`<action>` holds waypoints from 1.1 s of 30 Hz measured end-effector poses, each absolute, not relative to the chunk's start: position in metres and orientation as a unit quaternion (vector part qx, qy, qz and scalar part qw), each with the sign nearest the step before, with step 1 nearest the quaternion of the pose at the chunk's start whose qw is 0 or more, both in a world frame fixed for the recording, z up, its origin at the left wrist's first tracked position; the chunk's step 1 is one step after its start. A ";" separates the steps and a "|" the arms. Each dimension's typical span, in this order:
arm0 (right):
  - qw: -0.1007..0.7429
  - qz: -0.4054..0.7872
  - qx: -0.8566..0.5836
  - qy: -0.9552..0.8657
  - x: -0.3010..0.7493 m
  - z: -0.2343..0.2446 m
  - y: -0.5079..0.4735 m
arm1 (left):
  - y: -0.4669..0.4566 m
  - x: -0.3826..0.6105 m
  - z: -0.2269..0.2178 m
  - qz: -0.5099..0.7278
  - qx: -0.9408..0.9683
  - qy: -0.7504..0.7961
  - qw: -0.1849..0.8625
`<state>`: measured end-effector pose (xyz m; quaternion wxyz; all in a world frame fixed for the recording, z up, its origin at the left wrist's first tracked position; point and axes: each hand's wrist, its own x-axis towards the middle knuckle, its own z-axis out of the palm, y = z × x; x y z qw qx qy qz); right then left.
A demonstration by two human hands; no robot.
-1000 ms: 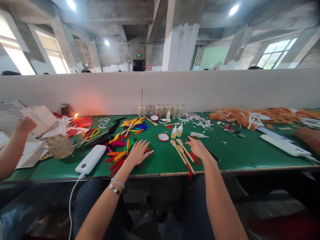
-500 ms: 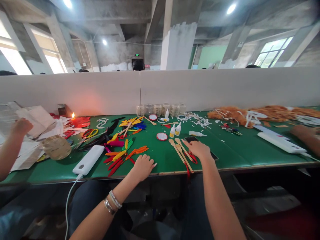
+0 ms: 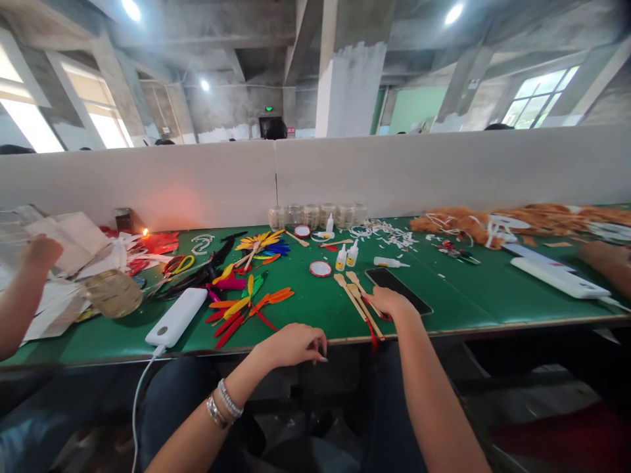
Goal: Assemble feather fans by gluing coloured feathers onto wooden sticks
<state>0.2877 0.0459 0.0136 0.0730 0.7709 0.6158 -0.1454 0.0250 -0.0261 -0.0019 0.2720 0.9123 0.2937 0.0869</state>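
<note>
Spoon-shaped wooden sticks (image 3: 351,298): pale, slim, smooth-looking, laid just left of smartphone (image 3: 393,282) (flat, black, glossy); red cord (image 3: 373,334) at handle ends. Right hand (image 3: 390,302): seen overlapping smartphone's near side, fingertips at sticks; whether one is pinched cannot be told. Single shaft probably best gripped at bare wood, cord kept untangled. Left hand (image 3: 296,345): fingers loosely bent, nothing seen held, left of smartphone. Dyed feathers (image 3: 239,307): tapered, soft-looking, farther left of smartphone.

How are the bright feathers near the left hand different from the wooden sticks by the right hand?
The feathers are mostly red, orange and yellow; the wooden sticks are pale tan. The feathers splay several ways; the wooden sticks lie roughly side by side. Both rest on the green table.
</note>
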 end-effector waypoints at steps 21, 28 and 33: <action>0.050 -0.169 0.701 0.691 0.281 0.035 0.029 | -0.002 0.024 -0.037 0.136 0.916 0.372 0.065; 0.018 -0.162 0.697 0.698 0.286 0.029 0.032 | -0.028 0.044 -0.033 0.140 0.959 0.209 0.128; -0.003 -0.180 0.693 0.698 0.292 0.033 0.024 | -0.027 0.049 -0.034 0.184 0.938 0.222 0.193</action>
